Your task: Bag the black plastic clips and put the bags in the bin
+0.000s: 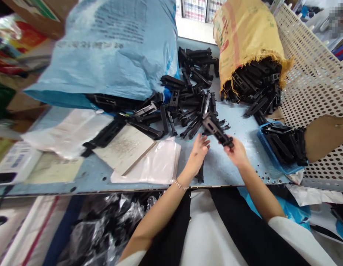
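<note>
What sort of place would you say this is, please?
Probably a small workshop or packing bench: loose black parts are heaped on a blue tabletop, beside an open yellow sack and a blue basket holding similar pieces.

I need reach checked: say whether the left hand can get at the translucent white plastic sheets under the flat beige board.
Probably yes: the left hand looks empty, and the board leaves much of the nearby sheets uncovered.

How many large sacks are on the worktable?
2: the blue sack at the back left and the yellow sack at the back right, with black parts in its mouth. Others may be hidden behind.
</note>
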Motion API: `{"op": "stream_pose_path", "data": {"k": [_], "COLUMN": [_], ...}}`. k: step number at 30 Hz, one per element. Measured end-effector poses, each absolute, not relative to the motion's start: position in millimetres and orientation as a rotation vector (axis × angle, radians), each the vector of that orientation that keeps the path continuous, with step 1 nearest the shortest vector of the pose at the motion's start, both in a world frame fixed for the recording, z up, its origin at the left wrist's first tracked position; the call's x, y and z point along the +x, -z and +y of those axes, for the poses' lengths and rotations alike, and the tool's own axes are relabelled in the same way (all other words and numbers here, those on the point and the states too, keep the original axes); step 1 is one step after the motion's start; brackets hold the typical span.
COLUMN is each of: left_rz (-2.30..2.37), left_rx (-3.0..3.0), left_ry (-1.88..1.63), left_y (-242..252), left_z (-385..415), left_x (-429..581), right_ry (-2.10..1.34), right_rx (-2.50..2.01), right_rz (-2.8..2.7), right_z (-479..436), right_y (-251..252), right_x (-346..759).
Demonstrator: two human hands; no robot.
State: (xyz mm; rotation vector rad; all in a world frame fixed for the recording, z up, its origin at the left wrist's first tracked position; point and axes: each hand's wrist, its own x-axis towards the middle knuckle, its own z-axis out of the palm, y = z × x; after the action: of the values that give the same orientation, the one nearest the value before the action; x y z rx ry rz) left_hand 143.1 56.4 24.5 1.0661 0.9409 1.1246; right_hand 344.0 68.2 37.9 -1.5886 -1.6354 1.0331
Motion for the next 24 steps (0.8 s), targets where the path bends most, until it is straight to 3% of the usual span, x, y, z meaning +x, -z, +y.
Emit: {"op": "stream_pose_path", "data": {"k": [4,10,12,17,19,24], "left_rz": [0.713,0.796,0.844,1.020,1.001,0.869], "left_rx": [0.678,0.666,0.700,0.814,0.691,0.340], "left_ry": [-1.158,-0.965,-0.958,-1.161,-1.162,-1.012], "left_y": [-51.1,-61.7,-59.3,-53.3,-54.5,-62.6], "left_z": [63.6,39.2,31.7,29.0,32.7,43.3], "left_x": [154.6,142.4,143.0,135.5,125.3,105.7], "right_ry": [-1.042,-0.498,-0.569,-1.200,-1.241,-0.465], "right_rx": [-1.466,-1.389,-1.324,-1.250,-1.187,-0.799], "right_rz": [-1.658,-1.976,-2.010,-1.630,-1.729,-2.475], "right_z": [31.3,60.3,68.8,66.0,57.6,33.2], "right_y": [-44.3,-85.8,-88.9,-68.5,-61.3,-52.9], "right_x": [317.8,318.1,307.9,274.0,270.2,276.5]}}
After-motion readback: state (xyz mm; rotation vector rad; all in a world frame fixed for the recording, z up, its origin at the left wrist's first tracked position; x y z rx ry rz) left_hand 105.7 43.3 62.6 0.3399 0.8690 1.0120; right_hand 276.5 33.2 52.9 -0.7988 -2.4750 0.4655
